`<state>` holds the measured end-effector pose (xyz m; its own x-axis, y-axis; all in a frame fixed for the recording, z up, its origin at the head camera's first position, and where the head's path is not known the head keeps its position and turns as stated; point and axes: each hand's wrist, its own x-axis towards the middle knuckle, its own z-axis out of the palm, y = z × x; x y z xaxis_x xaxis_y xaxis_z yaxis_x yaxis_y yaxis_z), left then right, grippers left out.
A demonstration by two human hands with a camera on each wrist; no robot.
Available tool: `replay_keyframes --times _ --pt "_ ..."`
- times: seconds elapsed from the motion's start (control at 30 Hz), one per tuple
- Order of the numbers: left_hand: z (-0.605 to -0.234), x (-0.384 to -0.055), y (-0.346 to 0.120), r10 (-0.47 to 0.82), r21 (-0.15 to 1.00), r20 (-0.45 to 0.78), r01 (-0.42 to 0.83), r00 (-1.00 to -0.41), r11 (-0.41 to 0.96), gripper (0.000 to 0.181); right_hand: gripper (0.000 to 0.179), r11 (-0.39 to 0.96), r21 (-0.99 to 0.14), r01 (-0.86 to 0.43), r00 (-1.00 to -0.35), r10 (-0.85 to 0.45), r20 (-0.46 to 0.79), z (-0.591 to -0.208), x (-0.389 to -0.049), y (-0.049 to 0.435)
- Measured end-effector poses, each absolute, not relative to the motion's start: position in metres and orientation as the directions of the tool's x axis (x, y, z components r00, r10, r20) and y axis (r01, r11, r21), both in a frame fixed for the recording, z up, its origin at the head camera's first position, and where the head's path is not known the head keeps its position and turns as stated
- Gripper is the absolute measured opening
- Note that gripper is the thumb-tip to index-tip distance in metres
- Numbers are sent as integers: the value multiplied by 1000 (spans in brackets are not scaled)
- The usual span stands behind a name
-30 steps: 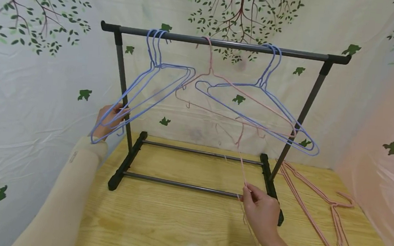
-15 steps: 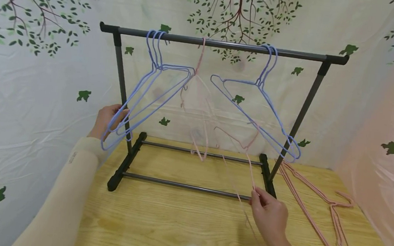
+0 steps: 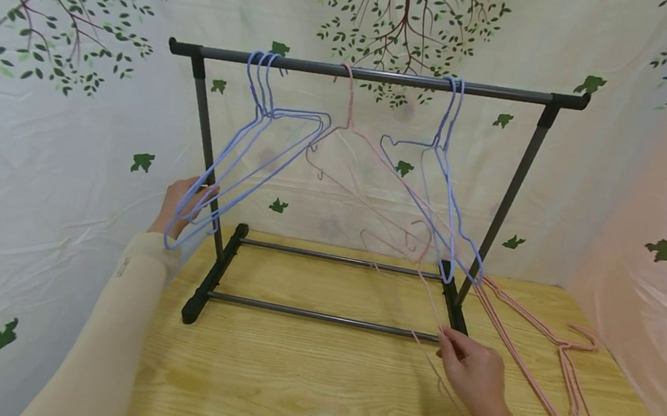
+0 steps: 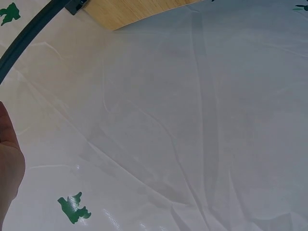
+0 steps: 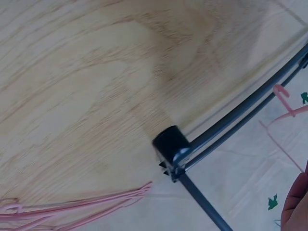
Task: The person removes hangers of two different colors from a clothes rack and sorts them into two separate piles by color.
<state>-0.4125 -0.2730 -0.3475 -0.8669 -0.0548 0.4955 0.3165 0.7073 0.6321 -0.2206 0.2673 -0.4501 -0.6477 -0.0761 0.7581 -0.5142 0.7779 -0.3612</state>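
Observation:
My left hand (image 3: pixel 170 206) holds the left post (image 3: pixel 205 120) of a dark metal clothes rack, partly behind the blue hangers. Only an edge of that hand (image 4: pixel 10 166) shows in the left wrist view. In front of the rack's right side, my right hand (image 3: pixel 477 379) pinches the wire of a thin pink hanger (image 3: pixel 421 266), its hook upward and below the bar. The right wrist view catches that hanger's hook (image 5: pixel 284 100). Another pink hanger (image 3: pixel 351 101) hangs mid-bar, between several blue hangers (image 3: pixel 264 85) at left and blue hangers (image 3: pixel 451 112) at right.
Pink hangers (image 3: pixel 566 344) lie in a bunch on the wooden table (image 3: pixel 291 380), right of the rack. The rack's black feet (image 3: pixel 194 305) and lower rails (image 3: pixel 310 314) stand on the table. A leaf-printed sheet (image 3: pixel 70 160) surrounds everything.
My right hand has moved right and slightly down with its pink hanger. The hung pink hanger has swung, and the right-hand blue hangers have turned more edge-on. The left hand stays on the post.

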Motion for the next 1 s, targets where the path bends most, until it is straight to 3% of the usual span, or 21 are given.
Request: replay_keyframes --times 0.23,0.37,0.47,0.6,0.7,1.0 --pt "-330 -387 -260 -52 643 495 326 -867 693 62 15 795 -408 -449 -721 -53 691 -455 -217 278" --pt "-331 -390 -261 -33 614 503 330 -864 717 56 14 799 -462 -384 -770 -2 638 -457 -215 287" --pt "-338 -400 -267 -46 663 460 309 -887 682 52 14 794 -480 -371 -763 34 646 -455 -213 295" --pt "-346 -414 -274 -78 707 435 287 -897 646 49 14 791 -468 -395 -707 64 704 -447 -212 305" --pt "-348 -418 -277 -50 647 479 314 -877 694 47 15 795 -432 -427 -643 69 763 -439 -211 313" --pt "-352 -422 -279 -40 612 527 346 -849 711 41 19 849 -228 -476 -388 30 921 -429 -214 356"
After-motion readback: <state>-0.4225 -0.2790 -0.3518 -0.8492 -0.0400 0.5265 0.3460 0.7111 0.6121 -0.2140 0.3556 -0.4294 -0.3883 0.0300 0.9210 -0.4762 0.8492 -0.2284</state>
